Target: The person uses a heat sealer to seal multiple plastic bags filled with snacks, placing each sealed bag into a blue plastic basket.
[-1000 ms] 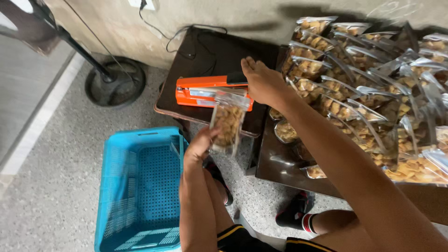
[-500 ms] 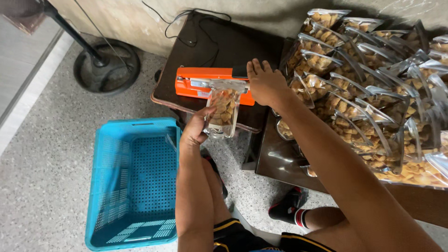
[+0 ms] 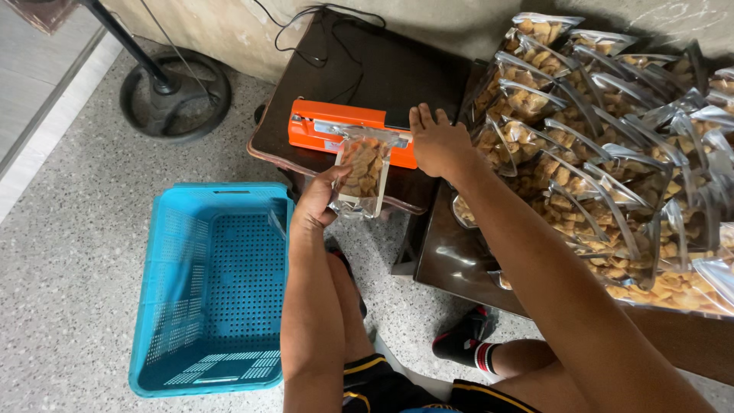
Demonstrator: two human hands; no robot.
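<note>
A clear bag of brown snack pieces hangs with its open top laid in the orange heat sealer on the dark low table, seemingly so the mouth lies flat across the sealing bar. The left hand pinches the bag's lower left edge between thumb and fingers, steadying it. The right hand lies flat, fingers spread, on the sealer's end, grasping nothing, with stacked filled bags beside it and a blue basket on the floor below.

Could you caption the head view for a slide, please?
Left hand holds a clear snack bag in an orange sealer; right hand presses it.
</note>
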